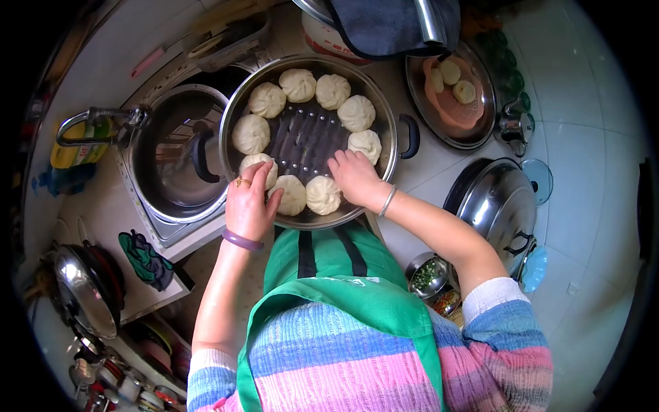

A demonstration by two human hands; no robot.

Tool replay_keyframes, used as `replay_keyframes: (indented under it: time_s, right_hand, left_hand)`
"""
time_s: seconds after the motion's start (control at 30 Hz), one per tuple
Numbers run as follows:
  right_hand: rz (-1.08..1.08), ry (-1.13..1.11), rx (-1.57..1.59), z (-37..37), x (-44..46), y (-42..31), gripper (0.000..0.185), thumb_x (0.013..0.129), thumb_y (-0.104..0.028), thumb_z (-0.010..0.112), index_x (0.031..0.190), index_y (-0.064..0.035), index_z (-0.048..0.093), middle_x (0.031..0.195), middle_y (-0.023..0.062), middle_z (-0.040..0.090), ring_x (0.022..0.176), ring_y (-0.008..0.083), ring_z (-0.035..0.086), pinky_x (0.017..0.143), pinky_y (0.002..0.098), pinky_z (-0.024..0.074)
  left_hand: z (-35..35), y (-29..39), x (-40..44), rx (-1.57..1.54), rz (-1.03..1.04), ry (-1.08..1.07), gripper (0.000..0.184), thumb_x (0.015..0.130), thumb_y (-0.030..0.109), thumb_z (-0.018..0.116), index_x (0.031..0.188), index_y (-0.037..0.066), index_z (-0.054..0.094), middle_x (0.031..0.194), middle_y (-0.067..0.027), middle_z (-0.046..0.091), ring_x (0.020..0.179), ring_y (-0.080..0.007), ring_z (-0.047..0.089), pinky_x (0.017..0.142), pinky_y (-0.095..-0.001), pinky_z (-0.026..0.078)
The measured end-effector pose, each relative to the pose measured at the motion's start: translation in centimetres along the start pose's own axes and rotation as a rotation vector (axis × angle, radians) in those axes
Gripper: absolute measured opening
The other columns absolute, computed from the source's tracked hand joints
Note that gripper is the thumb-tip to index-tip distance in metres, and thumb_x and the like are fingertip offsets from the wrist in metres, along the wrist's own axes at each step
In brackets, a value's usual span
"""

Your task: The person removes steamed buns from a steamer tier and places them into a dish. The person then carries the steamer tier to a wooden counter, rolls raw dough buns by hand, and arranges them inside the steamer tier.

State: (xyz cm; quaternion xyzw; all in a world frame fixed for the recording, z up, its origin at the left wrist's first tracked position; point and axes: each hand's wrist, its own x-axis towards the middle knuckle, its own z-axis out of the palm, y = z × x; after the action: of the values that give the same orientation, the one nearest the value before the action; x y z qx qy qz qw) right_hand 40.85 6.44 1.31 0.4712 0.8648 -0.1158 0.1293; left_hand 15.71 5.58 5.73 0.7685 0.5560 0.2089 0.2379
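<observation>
A wide round steamer pan point(228, 113) holds a ring of several pleated white buns point(251, 134) on a dark perforated tray point(302, 141). At its lower left, my left hand point(248, 204) has its fingers over one bun point(255, 163), thumb apart near a neighbouring bun point(288, 195). My right hand point(353, 177) is inside the lower right of the pan, fingers bent and close together, beside a bun point(364, 145). Whatever lies under that palm is hidden.
A sink point(180, 147) with a faucet point(103, 120) lies left. At the upper right, a metal tray point(449, 134) bears a pink basket point(446, 110) with dough pieces. A lidded pan point(498, 206) and a bowl of chopped greens point(427, 275) stand right. Black handles jut from the steamer.
</observation>
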Motion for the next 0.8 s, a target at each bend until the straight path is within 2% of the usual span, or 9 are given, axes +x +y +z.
replay_keyframes:
  time_s: [0.1,0.13,0.23,0.33,0.43,0.53,0.63,0.77,0.8]
  right_hand:
    - [-0.053,0.063,0.004,0.6,-0.6,0.8,0.054,0.065,-0.01,0.07,0.116,-0.0021,0.057,0.1,0.011,0.055,0.099,0.0259,0.053,0.085,0.0346,0.0423]
    - [-0.048,0.014,0.093,-0.9,-0.9,1.0,0.068,0.064,-0.013,0.074,0.127,-0.0018,0.051,0.112,0.0137,0.055,0.108,0.0296,0.052,0.092,0.0373,0.0419]
    - [0.078,0.125,0.409,-4.8,-1.2,2.0,0.073,0.067,-0.018,0.077,0.131,-0.0005,0.048,0.122,0.016,0.053,0.116,0.0333,0.049,0.099,0.0408,0.0398]
    - [0.217,0.406,0.541,-7.9,-2.0,4.3,0.06,0.074,-0.018,0.074,0.126,0.0012,0.051,0.116,0.0174,0.056,0.109,0.0339,0.054,0.095,0.0414,0.0438]
    - [0.298,0.582,0.685,-9.9,-3.2,5.3,0.054,0.076,-0.015,0.073,0.123,0.0018,0.053,0.11,0.0176,0.059,0.102,0.0318,0.058,0.09,0.0389,0.0475]
    - [0.332,0.658,0.749,-11.0,-4.8,5.5,0.051,0.077,-0.011,0.071,0.123,0.0015,0.054,0.109,0.017,0.06,0.1,0.0296,0.061,0.087,0.0367,0.0497]
    - [0.363,0.691,0.786,-10.6,-6.4,5.2,0.049,0.078,-0.01,0.071,0.123,0.0016,0.054,0.11,0.0171,0.06,0.1,0.0288,0.062,0.087,0.0361,0.0501]
    - [0.412,0.732,0.846,-9.7,-8.1,5.1,0.048,0.079,-0.008,0.071,0.124,0.0004,0.054,0.111,0.0138,0.061,0.099,0.0245,0.062,0.085,0.0326,0.0496]
    - [0.424,0.742,0.861,-9.4,-8.3,5.2,0.048,0.08,-0.008,0.071,0.125,-0.0002,0.054,0.111,0.0122,0.061,0.099,0.0223,0.061,0.085,0.031,0.0493]
  left_hand:
    - [0.1,-0.1,0.1,-0.006,0.017,0.002,0.053,0.072,0.014,0.073,0.122,0.005,0.056,0.117,-0.0138,0.06,0.1,-0.0338,0.059,0.085,-0.0421,0.046]
    - [0.3,-0.1,0.2,-0.007,0.032,-0.013,0.053,0.072,0.014,0.073,0.122,0.005,0.056,0.117,-0.0139,0.06,0.099,-0.034,0.059,0.086,-0.0421,0.046]
    - [1.3,0.3,0.5,0.011,0.079,-0.084,0.055,0.071,0.015,0.074,0.122,0.004,0.056,0.118,-0.0146,0.059,0.099,-0.0352,0.059,0.086,-0.0424,0.047]
    - [3.1,2.5,1.5,0.037,0.119,-0.197,0.06,0.069,0.018,0.077,0.123,0.002,0.055,0.119,-0.0159,0.059,0.1,-0.0361,0.06,0.087,-0.043,0.048]
    - [6.4,5.7,3.7,0.153,0.127,-0.319,0.068,0.072,0.035,0.074,0.125,-0.001,0.051,0.119,-0.0163,0.057,0.105,-0.0345,0.057,0.089,-0.0449,0.045]
    - [10.1,8.8,6.1,0.147,-0.069,-0.478,0.077,0.073,0.045,0.071,0.128,-0.003,0.047,0.119,-0.0194,0.054,0.108,-0.036,0.054,0.09,-0.0466,0.044]
    - [13.2,10.6,7.1,0.151,-0.202,-0.32,0.071,0.066,0.041,0.077,0.116,-0.004,0.051,0.111,-0.018,0.054,0.108,-0.0343,0.052,0.089,-0.0439,0.043]
    - [16.1,11.6,7.3,0.165,-0.288,-0.277,0.094,0.064,0.044,0.079,0.132,-0.007,0.039,0.125,-0.0194,0.047,0.117,-0.0341,0.045,0.097,-0.0451,0.037]
    - [16.3,12.0,7.5,0.167,-0.317,-0.314,0.104,0.064,0.044,0.08,0.139,-0.008,0.03,0.13,-0.0195,0.044,0.119,-0.0338,0.043,0.1,-0.0449,0.035]
